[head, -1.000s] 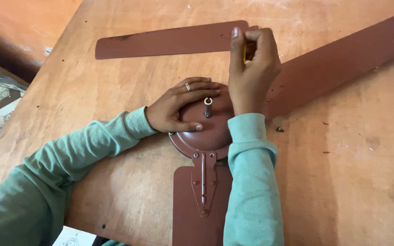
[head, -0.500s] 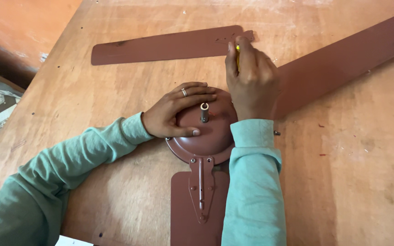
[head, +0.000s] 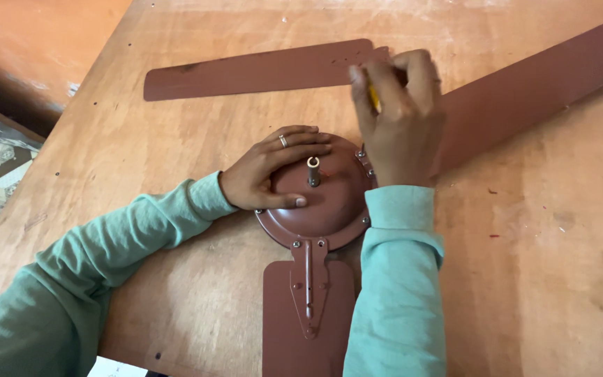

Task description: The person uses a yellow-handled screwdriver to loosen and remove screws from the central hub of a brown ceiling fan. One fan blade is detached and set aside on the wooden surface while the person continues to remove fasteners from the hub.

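Right hand (head: 399, 119) has lowered the yellow tool (head: 373, 99) slightly.

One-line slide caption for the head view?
Left hand rests flat on a brown ceiling-fan hub while the right hand holds a yellow-handled tool near the loose blade.

Table (head: 560, 279) right of hub (head: 322, 195) is open (bare wood); three blades (head: 259, 70) block top, upper right, bottom.
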